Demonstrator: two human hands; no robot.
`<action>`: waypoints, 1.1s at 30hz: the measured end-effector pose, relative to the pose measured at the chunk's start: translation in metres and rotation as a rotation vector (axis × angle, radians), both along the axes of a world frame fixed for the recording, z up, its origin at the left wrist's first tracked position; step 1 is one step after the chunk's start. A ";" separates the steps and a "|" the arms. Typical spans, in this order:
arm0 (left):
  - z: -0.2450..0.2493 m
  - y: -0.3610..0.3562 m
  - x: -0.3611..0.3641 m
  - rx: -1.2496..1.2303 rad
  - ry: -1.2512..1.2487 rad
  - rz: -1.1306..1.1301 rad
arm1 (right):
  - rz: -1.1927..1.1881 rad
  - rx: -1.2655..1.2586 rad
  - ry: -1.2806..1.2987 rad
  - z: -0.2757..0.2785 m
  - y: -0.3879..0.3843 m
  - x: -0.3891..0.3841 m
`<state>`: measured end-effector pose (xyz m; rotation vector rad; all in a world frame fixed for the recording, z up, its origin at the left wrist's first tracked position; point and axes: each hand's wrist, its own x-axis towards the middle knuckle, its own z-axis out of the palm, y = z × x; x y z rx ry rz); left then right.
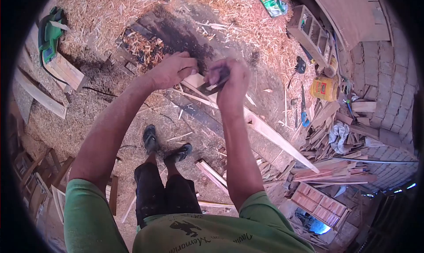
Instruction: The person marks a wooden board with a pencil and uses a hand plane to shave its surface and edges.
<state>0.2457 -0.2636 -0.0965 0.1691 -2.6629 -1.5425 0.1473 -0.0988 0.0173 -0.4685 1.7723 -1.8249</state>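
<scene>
A long pale piece of wood [282, 142] runs diagonally from between my hands down to the right, over a dark workbench [194, 114]. My left hand [176, 69] is closed at the wood's upper left end, its fingers bent over it. My right hand [229, 78] is wrapped round a dark tool [206, 88] that rests on the wood; motion blurs the hand, and the tool's shape is partly hidden by the fingers.
A green power tool [49, 36] sits on stacked timber at the left. At the right are a wooden tool box [309, 34], a yellow container [324, 88], a blue-handled saw [304, 116] and scrap wood [318, 142]. Shavings [97, 23] cover the ground.
</scene>
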 end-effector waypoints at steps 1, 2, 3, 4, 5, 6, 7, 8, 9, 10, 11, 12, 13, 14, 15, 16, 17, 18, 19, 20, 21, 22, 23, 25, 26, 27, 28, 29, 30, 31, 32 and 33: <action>0.004 0.001 0.002 -0.031 0.002 0.011 | 0.044 -0.028 0.064 -0.005 0.009 0.010; 0.007 0.001 0.003 -0.034 -0.011 0.008 | 0.064 -0.041 0.123 -0.008 0.019 0.022; 0.011 0.001 0.004 -0.037 -0.026 0.008 | 0.088 -0.056 0.180 -0.011 0.028 0.034; 0.014 0.001 0.005 -0.036 -0.046 0.009 | 0.104 -0.094 0.161 -0.011 0.029 0.039; 0.014 0.001 0.005 -0.033 -0.048 0.007 | 0.121 -0.132 0.141 -0.012 0.030 0.044; 0.011 0.000 0.005 -0.023 -0.033 0.005 | 0.139 -0.064 0.199 -0.008 0.026 0.048; 0.007 -0.001 0.005 -0.012 -0.017 -0.001 | 0.152 0.006 0.255 -0.004 0.022 0.052; 0.004 -0.003 0.004 -0.005 0.004 -0.003 | 0.170 0.072 0.317 -0.003 0.017 0.053; 0.013 -0.005 0.003 0.002 -0.063 -0.013 | 0.175 0.034 0.319 -0.018 0.023 0.055; 0.013 -0.006 0.002 0.007 -0.065 -0.022 | 0.233 0.006 0.428 -0.030 0.030 0.061; 0.012 -0.009 0.000 0.011 -0.069 -0.033 | 0.288 -0.024 0.535 -0.042 0.037 0.070; 0.011 -0.008 0.000 0.018 -0.077 -0.054 | 0.335 -0.049 0.639 -0.050 0.043 0.082; 0.010 -0.010 -0.001 0.054 -0.097 -0.049 | 0.403 -0.023 0.754 -0.055 0.044 0.093; 0.011 -0.009 -0.001 0.055 -0.100 -0.043 | 0.474 0.000 0.875 -0.060 0.043 0.103; 0.010 -0.008 -0.001 0.054 -0.099 -0.035 | 0.545 0.023 0.999 -0.061 0.040 0.107; 0.010 -0.009 -0.001 0.052 -0.099 -0.025 | 0.549 0.023 1.007 -0.061 0.039 0.107; 0.009 -0.010 -0.002 0.056 -0.091 -0.027 | 0.556 0.024 1.012 -0.059 0.037 0.107; 0.009 -0.010 -0.003 0.065 -0.086 -0.029 | 0.566 0.027 1.014 -0.057 0.038 0.107; 0.009 -0.010 -0.004 0.075 -0.081 -0.031 | 0.491 -0.003 0.914 -0.056 0.040 0.102; 0.009 -0.011 -0.004 0.096 -0.076 -0.023 | 0.418 -0.032 0.814 -0.055 0.043 0.094; 0.012 -0.011 -0.004 0.119 -0.072 -0.014 | 0.347 -0.059 0.714 -0.053 0.045 0.084; 0.015 -0.010 -0.003 0.143 -0.068 -0.006 | 0.252 -0.034 0.504 -0.042 0.042 0.077; 0.019 -0.009 -0.003 0.172 -0.099 0.012 | 0.157 -0.010 0.297 -0.030 0.035 0.069; 0.022 -0.009 -0.003 0.227 -0.158 0.052 | 0.108 -0.072 0.254 -0.019 0.017 0.051; 0.020 -0.010 -0.002 0.227 -0.125 0.045 | 0.083 -0.102 0.230 -0.017 0.010 0.047; 0.015 -0.011 -0.003 0.227 -0.093 0.037 | 0.098 -0.111 0.226 -0.017 0.007 0.047; 0.010 -0.011 -0.004 0.227 -0.061 0.026 | 0.110 -0.119 0.221 -0.017 0.004 0.048; 0.004 -0.011 -0.003 0.229 -0.040 0.026 | 0.118 -0.127 0.217 -0.017 0.002 0.049; 0.003 -0.011 -0.003 0.231 -0.019 0.027 | 0.107 -0.121 0.195 -0.017 0.000 0.047; 0.002 -0.010 -0.003 0.234 0.003 0.027 | 0.095 -0.114 0.172 -0.015 -0.002 0.045; 0.001 -0.010 -0.002 0.192 -0.021 0.011 | 0.082 -0.107 0.149 -0.013 -0.004 0.042; 0.004 -0.011 -0.001 0.147 -0.044 -0.004 | 0.079 -0.087 0.125 -0.010 -0.009 0.039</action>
